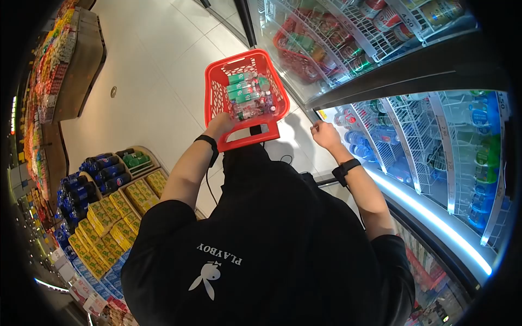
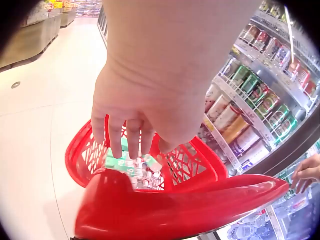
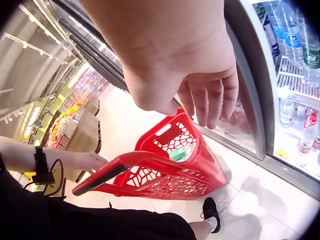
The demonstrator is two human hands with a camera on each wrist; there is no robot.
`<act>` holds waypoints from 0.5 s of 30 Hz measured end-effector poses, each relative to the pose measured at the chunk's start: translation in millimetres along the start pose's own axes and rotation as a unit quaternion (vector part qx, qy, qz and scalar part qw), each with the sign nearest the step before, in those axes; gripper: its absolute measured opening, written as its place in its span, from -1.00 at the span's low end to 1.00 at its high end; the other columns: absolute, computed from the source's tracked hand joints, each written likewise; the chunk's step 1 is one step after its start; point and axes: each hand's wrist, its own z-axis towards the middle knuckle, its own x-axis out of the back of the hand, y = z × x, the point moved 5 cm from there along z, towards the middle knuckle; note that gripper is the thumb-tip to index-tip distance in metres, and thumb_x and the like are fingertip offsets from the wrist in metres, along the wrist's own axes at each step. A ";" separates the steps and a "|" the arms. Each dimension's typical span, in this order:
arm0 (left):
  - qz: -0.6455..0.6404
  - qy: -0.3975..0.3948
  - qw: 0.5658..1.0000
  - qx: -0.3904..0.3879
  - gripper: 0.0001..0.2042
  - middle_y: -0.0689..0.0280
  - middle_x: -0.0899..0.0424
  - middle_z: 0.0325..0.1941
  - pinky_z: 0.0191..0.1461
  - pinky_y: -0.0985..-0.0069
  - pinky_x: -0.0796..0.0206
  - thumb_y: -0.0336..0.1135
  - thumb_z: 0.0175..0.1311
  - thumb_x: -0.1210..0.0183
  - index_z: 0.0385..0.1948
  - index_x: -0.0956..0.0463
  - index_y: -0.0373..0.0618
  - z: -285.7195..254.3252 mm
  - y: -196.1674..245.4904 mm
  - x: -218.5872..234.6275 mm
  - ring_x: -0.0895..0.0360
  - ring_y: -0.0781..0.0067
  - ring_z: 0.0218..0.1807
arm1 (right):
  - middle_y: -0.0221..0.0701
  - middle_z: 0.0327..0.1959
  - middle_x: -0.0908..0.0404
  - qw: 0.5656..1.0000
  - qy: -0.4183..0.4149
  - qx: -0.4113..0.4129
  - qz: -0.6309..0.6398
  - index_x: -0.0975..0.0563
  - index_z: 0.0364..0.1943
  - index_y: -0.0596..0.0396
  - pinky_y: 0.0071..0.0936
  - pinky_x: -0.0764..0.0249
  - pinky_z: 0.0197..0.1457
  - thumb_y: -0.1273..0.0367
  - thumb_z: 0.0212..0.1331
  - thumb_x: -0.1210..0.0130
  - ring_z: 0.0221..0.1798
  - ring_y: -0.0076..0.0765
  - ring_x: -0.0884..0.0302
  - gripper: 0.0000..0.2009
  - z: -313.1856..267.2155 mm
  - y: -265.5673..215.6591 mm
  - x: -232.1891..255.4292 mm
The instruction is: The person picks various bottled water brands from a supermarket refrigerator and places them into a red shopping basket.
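A red basket with a broad handle is in front of the person's legs. Inside lie several clear bottles with green labels and others with dark labels. The left hand is over the basket's near left side; in the left wrist view this hand has its fingers loosely extended above the basket, beyond the handle. Whether it touches the rim cannot be told. To the basket's right, the right hand hangs by the cooler opening, holding nothing, its fingers relaxed and slightly bent.
A lit cooler with shelves of bottles is on the right, with a glass door reflecting the basket. Stacked yellow packs and dark bottles are at the left. Tiled floor extends ahead, past a display stand.
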 end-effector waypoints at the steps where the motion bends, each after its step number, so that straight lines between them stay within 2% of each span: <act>1: 0.005 -0.013 1.000 0.011 -0.58 -0.02 -0.76 -0.04 0.17 0.08 -0.50 -0.04 0.30 -0.11 -0.05 -0.69 -0.18 1.2 -14.3 -5.6 -0.69 -0.07 0.09 | -0.01 -0.21 -0.75 1.000 0.005 0.010 0.009 -0.68 -0.07 0.03 0.01 -0.61 0.10 0.17 0.24 -0.14 -0.04 0.16 -0.71 -0.69 7.0 -9.6 -3.3; 2: -0.004 -0.024 1.000 0.017 -0.57 -0.02 -0.75 -0.03 0.17 0.09 -0.51 0.00 0.26 -0.14 -0.07 -0.70 -0.18 5.3 -26.6 -9.9 -0.69 -0.06 0.09 | 0.00 -0.26 -0.74 0.999 0.014 0.031 0.002 -0.69 -0.12 0.03 0.03 -0.62 0.05 0.21 0.22 -0.13 -0.11 0.20 -0.71 -0.72 14.9 -20.9 -6.5; 5: -0.040 -0.009 0.999 0.006 -0.58 -0.03 -0.75 -0.01 0.18 0.10 -0.51 -0.01 0.26 -0.14 -0.09 -0.71 -0.16 18.7 -52.9 -22.9 -0.68 -0.06 0.10 | 0.01 -0.27 -0.74 0.997 -0.008 0.068 0.024 -0.68 -0.16 0.06 0.04 -0.62 0.04 0.22 0.22 -0.12 -0.13 0.22 -0.70 -0.74 32.0 -65.3 -6.9; 6: -0.039 -0.008 0.999 0.004 -0.59 -0.04 -0.74 0.00 0.20 0.10 -0.50 -0.02 0.29 -0.12 -0.09 -0.71 -0.15 21.2 -56.8 -23.9 -0.67 -0.06 0.11 | 0.02 -0.28 -0.73 0.994 -0.007 0.102 0.034 -0.68 -0.18 0.07 0.06 -0.61 0.05 0.22 0.23 -0.11 -0.13 0.24 -0.70 -0.74 42.2 -76.9 -11.9; 9: -0.079 -0.015 0.997 0.013 -0.59 -0.04 -0.74 0.00 0.21 0.09 -0.49 -0.03 0.31 -0.09 -0.10 -0.71 -0.17 46.0 -75.4 -32.9 -0.67 -0.08 0.11 | 0.02 -0.26 -0.73 0.994 -0.032 0.102 0.015 -0.68 -0.17 0.05 0.07 -0.60 0.06 0.21 0.23 -0.11 -0.12 0.24 -0.70 -0.74 73.4 -114.4 -21.3; 13: -0.093 -0.028 0.995 0.001 -0.59 -0.06 -0.74 -0.03 0.21 0.09 -0.49 -0.03 0.32 -0.10 -0.11 -0.70 -0.21 80.5 -87.4 -31.9 -0.66 -0.11 0.10 | 0.02 -0.22 -0.73 0.992 -0.070 0.109 -0.005 -0.68 -0.15 0.06 0.07 -0.59 0.08 0.21 0.23 -0.11 -0.10 0.22 -0.70 -0.73 128.4 -141.7 -41.5; 15: -0.122 -0.020 0.992 0.022 -0.60 -0.07 -0.74 -0.05 0.20 0.09 -0.49 -0.04 0.32 -0.12 -0.12 -0.70 -0.22 102.6 -92.7 -30.1 -0.67 -0.11 0.09 | 0.03 -0.20 -0.73 0.991 -0.096 0.096 0.002 -0.69 -0.12 0.07 0.04 -0.58 0.12 0.21 0.23 -0.12 -0.06 0.20 -0.70 -0.72 156.6 -146.6 -56.1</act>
